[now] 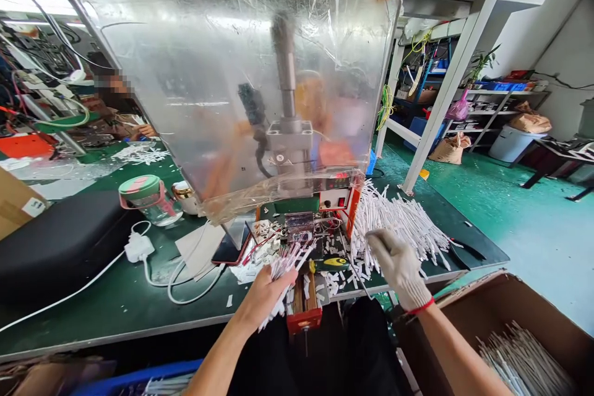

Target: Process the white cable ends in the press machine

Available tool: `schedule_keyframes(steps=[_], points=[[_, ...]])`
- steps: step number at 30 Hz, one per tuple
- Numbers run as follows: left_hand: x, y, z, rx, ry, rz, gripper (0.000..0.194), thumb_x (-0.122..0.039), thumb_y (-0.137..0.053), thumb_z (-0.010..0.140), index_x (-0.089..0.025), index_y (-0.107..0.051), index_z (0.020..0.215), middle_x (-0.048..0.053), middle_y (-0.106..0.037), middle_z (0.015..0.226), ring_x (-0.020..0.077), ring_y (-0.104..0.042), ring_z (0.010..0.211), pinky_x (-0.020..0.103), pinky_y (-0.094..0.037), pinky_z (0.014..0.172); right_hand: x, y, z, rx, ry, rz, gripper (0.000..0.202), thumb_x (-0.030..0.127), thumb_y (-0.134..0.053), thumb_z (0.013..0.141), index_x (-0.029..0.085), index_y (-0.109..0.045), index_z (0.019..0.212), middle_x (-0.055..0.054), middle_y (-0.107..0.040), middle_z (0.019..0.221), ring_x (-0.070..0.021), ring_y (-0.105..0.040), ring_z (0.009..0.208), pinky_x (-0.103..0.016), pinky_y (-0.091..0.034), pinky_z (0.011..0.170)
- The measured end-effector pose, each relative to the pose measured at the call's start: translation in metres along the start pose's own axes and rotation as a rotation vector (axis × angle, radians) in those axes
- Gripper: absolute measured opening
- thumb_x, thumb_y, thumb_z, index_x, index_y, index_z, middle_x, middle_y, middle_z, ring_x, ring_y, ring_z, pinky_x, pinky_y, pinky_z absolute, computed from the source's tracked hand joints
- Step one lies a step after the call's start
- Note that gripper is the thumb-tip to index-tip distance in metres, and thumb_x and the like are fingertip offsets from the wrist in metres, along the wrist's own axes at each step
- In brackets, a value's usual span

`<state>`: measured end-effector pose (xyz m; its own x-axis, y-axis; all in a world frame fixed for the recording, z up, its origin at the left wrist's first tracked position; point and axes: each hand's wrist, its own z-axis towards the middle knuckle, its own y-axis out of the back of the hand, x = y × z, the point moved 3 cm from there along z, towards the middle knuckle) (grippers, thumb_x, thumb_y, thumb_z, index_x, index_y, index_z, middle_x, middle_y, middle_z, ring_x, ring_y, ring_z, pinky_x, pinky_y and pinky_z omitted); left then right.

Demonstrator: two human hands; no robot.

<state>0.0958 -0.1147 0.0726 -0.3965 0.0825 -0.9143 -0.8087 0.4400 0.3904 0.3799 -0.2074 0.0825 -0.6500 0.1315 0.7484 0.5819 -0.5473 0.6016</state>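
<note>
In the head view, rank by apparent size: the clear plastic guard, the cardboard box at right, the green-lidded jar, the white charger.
1. clear plastic guard, the largest by far.
2. cardboard box, though cut off by the frame and nearer the camera.
3. green-lidded jar.
4. white charger, the smallest.

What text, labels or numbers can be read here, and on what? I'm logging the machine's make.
None can be read.
Yellow-and-black badge on the machine's base: too small and blurred.
Red front panel with switches: no readable markings.
Cardboard box by the gloved right hand: no print visible.
</note>
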Motion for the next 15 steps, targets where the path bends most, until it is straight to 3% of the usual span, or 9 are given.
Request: schedule_keyframes(steps=[4, 7, 9, 12, 15], points=[[-0.001, 0.010, -0.025, 0.134, -0.052, -0.034, 0.029, -0.047, -0.061, 0.083, -0.021, -0.060, 0.069, 0.001, -0.056, 0.067, 0.0204, -0.051, 0.072, 0.029, -0.046, 0.070, 0.041, -0.036, -0.028, 0.504, -0.070, 0.407, 0.043, 0.059, -0.056, 0.091, 0.019, -0.071, 0.097, -0.002, -0.067, 0.077, -0.0140, -0.057, 0.062, -0.024, -0.042, 0.057], [0.000, 0.010, -0.037, 0.191, -0.070, -0.008, 0.031, -0.045, -0.060, 0.085, -0.021, -0.056, 0.066, -0.001, -0.048, 0.063, 0.0167, -0.042, 0.065, 0.028, -0.039, 0.063, 0.060, -0.068, -0.039, 0.686, -0.162, 0.772, 0.047, 0.063, -0.062, 0.086, 0.017, -0.066, 0.096, -0.002, -0.063, 0.079, -0.0103, -0.054, 0.057, -0.022, -0.043, 0.054], [-0.002, 0.009, -0.044, 0.210, -0.080, 0.027, 0.032, -0.042, -0.059, 0.085, -0.021, -0.051, 0.062, -0.003, -0.040, 0.061, 0.0146, -0.035, 0.063, 0.028, -0.033, 0.060, 0.065, -0.083, -0.045, 0.672, -0.224, 0.829, 0.048, 0.064, -0.067, 0.081, 0.017, -0.063, 0.085, 0.000, -0.060, 0.070, -0.0093, -0.051, 0.052, -0.021, -0.041, 0.049], [-0.004, 0.011, -0.061, 0.241, -0.092, -0.012, 0.030, -0.037, -0.059, 0.084, -0.021, -0.048, 0.061, -0.004, -0.036, 0.059, 0.0127, -0.031, 0.061, 0.028, -0.027, 0.058, 0.064, -0.088, -0.054, 0.561, -0.254, 0.705, 0.050, 0.065, -0.069, 0.080, 0.018, -0.057, 0.070, 0.001, -0.053, 0.056, -0.0097, -0.045, 0.046, -0.023, -0.038, 0.044], [0.014, 0.016, -0.088, 0.272, -0.002, -0.327, 0.028, -0.036, -0.062, 0.078, -0.020, -0.049, 0.059, -0.005, -0.040, 0.053, 0.0103, -0.033, 0.052, 0.026, -0.026, 0.052, 0.061, -0.076, -0.055, 0.349, -0.150, 0.430, 0.042, 0.062, -0.064, 0.087, 0.021, -0.065, 0.079, -0.005, -0.061, 0.065, -0.0153, -0.055, 0.055, -0.027, -0.046, 0.048]])
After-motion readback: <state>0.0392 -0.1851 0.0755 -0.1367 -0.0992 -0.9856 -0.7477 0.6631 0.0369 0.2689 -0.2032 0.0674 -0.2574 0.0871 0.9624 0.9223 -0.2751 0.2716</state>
